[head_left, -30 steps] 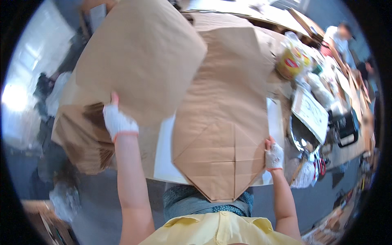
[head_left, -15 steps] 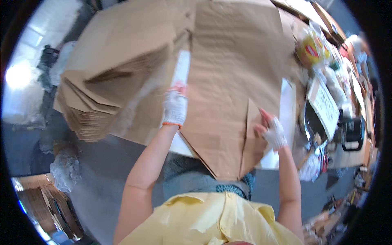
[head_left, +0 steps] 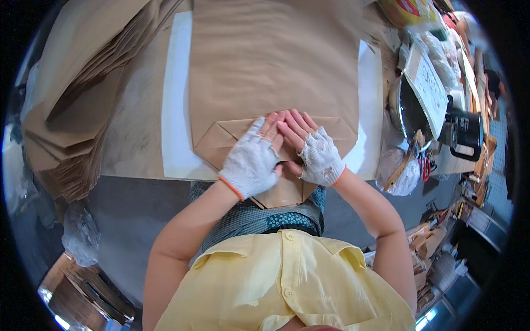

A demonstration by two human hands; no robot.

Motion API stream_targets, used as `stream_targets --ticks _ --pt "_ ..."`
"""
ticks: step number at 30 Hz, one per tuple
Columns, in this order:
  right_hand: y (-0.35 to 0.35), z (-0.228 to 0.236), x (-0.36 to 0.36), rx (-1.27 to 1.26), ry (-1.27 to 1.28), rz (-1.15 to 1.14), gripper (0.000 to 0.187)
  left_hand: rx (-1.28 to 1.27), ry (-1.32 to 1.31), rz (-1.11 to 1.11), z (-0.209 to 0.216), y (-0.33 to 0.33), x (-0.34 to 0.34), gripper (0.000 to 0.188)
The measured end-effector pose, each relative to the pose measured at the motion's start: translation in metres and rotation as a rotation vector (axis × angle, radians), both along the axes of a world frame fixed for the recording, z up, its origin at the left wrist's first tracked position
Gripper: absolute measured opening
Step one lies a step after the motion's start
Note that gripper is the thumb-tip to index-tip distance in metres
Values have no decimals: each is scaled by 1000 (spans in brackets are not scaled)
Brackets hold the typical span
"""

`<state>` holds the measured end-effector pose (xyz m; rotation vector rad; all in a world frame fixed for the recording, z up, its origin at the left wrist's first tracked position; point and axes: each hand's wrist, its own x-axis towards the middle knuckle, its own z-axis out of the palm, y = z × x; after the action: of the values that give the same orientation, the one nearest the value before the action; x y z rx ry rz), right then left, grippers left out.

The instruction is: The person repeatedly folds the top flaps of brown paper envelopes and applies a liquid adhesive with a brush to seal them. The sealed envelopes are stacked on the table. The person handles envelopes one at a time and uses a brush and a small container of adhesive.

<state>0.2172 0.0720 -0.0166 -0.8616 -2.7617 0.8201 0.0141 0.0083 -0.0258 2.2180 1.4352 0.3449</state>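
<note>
Workshop clutter rings a pale, scuffed table (head_left: 138, 138) where a person in a yellow button shirt presses a flat brown paper bag (head_left: 273, 66). Both hands wear white knit fingerless gloves, the left one edged in orange at the wrist. The left hand (head_left: 253, 160) and right hand (head_left: 312, 150) lie side by side, bare fingertips touching, palms down and fingers spread flat rather than closed around anything. They rest on the bag's folded bottom (head_left: 276, 165), a matte kraft panel creased into a pointed, envelope-like shape whose tip hangs over the near table edge toward the person's waist. From the hands, the smooth body of the bag runs straight away across the table. Beneath it lies a white sheet (head_left: 175, 110), showing as strips along both sides. To the left, well apart from the hands, a thick stack of brown paper bags (head_left: 72, 127) fans out in layered edges and overhangs the table. At right stand a round dark pan (head_left: 411, 110), a printed paper sheet (head_left: 430, 83) and a black appliance (head_left: 466, 129).
</note>
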Motion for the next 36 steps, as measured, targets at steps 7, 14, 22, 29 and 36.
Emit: stream_targets --ticks 7,14,22,29,36 --pt "12 -6 74 35 143 -397 57 11 -76 91 11 -18 -75 85" --pt "12 30 -17 -50 213 -570 20 258 -235 309 6 28 -37 57" --pt "7 9 -40 -48 113 -518 26 193 -414 440 9 39 -30 49" --pt "22 56 -16 491 265 -260 24 -15 -368 518 14 65 -55 30" --pt "9 41 -11 -19 -256 135 19 284 -292 745 -9 85 -30 18"
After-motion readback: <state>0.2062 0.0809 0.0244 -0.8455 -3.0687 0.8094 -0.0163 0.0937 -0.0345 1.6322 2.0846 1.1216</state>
